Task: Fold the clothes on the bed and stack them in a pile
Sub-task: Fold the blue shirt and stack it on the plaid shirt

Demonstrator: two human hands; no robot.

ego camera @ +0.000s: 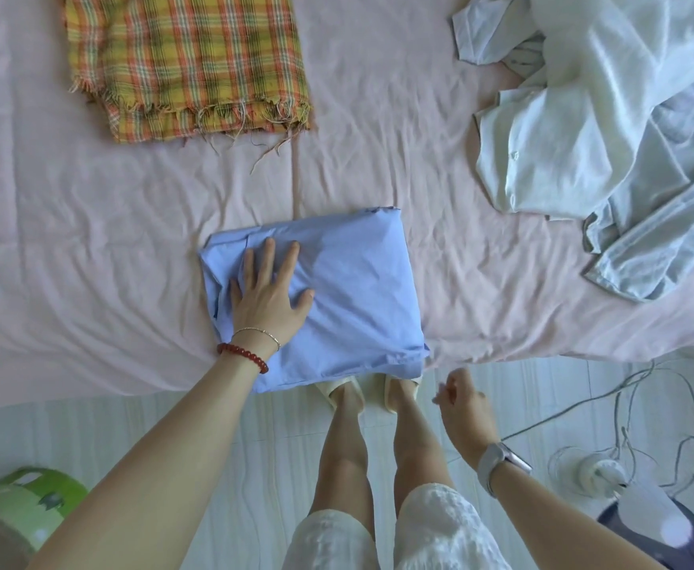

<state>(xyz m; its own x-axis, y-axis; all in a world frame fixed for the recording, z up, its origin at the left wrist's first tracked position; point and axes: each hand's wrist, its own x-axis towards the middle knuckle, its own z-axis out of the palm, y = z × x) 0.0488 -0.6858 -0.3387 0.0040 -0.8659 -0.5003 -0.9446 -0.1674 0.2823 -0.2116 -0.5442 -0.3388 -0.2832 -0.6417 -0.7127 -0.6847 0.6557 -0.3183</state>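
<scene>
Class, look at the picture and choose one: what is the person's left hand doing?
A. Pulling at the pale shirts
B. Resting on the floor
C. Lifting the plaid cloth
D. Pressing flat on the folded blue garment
D: the left hand lies palm down, fingers spread, on the folded blue garment, well apart from the plaid cloth.

Bed (pixel 90 240), pink wrinkled sheet. Folded blue garment (pixel 353 290) under my left hand (pixel 269 292) at the near edge. Plaid cloth (pixel 185 63) beyond it, pale shirts (pixel 608 137) heaped far right.
</scene>
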